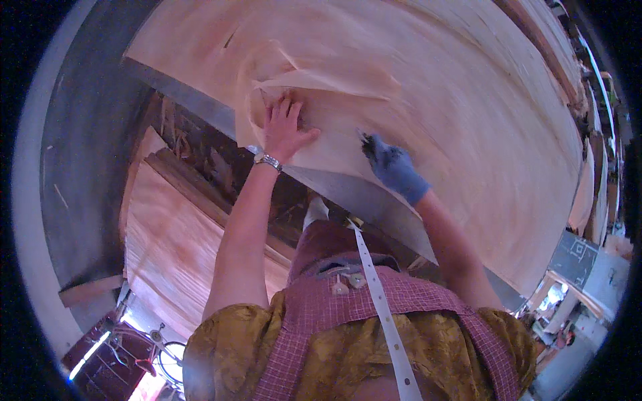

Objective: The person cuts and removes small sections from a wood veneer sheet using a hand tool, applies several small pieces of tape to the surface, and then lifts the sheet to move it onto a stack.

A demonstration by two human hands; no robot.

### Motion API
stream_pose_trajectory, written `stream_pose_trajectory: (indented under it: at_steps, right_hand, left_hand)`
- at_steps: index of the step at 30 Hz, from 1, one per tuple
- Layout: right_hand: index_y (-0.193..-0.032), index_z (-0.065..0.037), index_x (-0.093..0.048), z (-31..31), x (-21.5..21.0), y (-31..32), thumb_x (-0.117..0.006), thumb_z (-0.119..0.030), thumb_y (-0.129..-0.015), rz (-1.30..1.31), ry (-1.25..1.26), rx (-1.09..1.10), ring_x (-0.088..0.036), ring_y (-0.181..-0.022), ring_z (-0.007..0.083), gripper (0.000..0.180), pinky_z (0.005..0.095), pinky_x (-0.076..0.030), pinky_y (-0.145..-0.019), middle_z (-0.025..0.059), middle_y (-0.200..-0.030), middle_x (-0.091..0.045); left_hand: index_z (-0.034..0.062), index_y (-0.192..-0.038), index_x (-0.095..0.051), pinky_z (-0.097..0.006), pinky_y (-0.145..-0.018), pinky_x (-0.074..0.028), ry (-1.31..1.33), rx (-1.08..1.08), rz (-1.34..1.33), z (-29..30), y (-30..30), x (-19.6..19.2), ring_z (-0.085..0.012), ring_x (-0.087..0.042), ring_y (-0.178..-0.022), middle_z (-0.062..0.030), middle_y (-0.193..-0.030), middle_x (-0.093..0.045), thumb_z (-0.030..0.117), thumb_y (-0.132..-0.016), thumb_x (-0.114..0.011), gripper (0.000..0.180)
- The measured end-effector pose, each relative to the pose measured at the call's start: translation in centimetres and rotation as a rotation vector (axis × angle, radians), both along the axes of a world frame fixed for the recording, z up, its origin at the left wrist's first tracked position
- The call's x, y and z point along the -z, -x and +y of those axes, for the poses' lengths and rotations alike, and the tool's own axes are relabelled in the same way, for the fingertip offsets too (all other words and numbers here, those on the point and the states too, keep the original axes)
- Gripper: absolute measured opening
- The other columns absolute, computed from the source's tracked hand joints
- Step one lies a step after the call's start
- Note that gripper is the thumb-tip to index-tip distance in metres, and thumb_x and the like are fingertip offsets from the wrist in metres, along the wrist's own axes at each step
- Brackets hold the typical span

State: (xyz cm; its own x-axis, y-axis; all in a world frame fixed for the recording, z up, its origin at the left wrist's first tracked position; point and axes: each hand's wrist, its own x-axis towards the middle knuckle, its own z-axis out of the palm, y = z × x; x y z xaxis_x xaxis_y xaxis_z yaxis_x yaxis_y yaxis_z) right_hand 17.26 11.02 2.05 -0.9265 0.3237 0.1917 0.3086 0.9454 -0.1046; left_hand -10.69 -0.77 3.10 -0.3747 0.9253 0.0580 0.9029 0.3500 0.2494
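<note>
A wide, thin sheet of pale wood veneer point(428, 87) lies across a grey table point(374, 204). My left hand point(284, 127), bare with a metal wristwatch point(268, 160), presses flat on the veneer next to a torn, curled flap point(314, 77) near the sheet's edge. My right hand point(393, 167) wears a blue glove and is closed around a small dark tool point(365, 139) whose tip touches the veneer. Both forearms reach up from my checked apron at the bottom.
More veneer sheets point(174, 234) lie lower on the left beside dark wood scraps point(200, 154). Stacked boards point(555, 40) run along the upper right. A grey floor point(93, 134) curves on the left. Cluttered workshop items sit at the lower right.
</note>
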Motion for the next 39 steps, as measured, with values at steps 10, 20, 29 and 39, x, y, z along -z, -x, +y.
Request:
stream_pose_trajectory:
  at_steps: [10, 20, 29, 39]
  right_hand:
    - [-0.138, 0.000, -0.041, 0.7, 0.8, 18.2, -0.046, -0.018, -0.092, -0.338, 0.044, 0.127, -0.068, -0.067, 0.0332, 0.050, 0.0495, -0.051, -0.054, 0.0170, -0.085, -0.070]
    - [-0.133, 0.012, -0.039, -0.8, 1.1, 15.9, -0.048, -0.015, -0.088, -0.414, 0.032, 0.025, -0.068, -0.062, 0.0328, 0.053, 0.0516, -0.052, -0.053, 0.0188, -0.078, -0.069]
    - [-0.136, 0.018, -0.032, -9.5, -2.0, 11.0, -0.056, -0.017, -0.084, -0.547, -0.197, 0.070, -0.068, -0.067, 0.0257, 0.067, 0.0381, -0.054, -0.056, 0.0216, -0.094, -0.068]
    - [-0.136, 0.020, -0.029, -14.6, 0.1, 3.7, -0.057, -0.019, -0.084, -0.552, 0.163, 0.018, -0.068, -0.068, 0.0259, 0.071, 0.0393, -0.051, -0.054, 0.0201, -0.086, -0.067]
  left_hand:
    - [0.0079, -0.144, -0.035, -0.052, -0.109, -0.028, -0.045, -0.039, -0.138, 0.2, 3.0, 1.0, -0.0316, -0.039, -0.131, -0.0111, -0.139, -0.045, 0.035, -0.074, -0.071, 0.083]
    - [0.0193, -0.130, -0.056, -0.058, -0.099, -0.034, -0.051, -0.124, -0.015, 1.9, 2.6, 2.3, -0.0288, -0.044, -0.122, -0.0073, -0.129, -0.050, 0.030, -0.087, -0.058, 0.044]
    - [0.0162, -0.129, -0.059, -0.059, -0.106, -0.027, -0.017, -0.150, -0.075, 1.6, 2.2, 0.9, -0.0358, -0.033, -0.134, -0.0115, -0.140, -0.044, 0.065, -0.071, -0.065, 0.076]
    - [0.0135, -0.122, -0.061, -0.052, -0.109, -0.027, -0.017, -0.177, -0.015, 1.6, 1.6, 0.3, -0.0306, -0.038, -0.129, -0.0094, -0.135, -0.044, 0.057, -0.067, -0.073, 0.071]
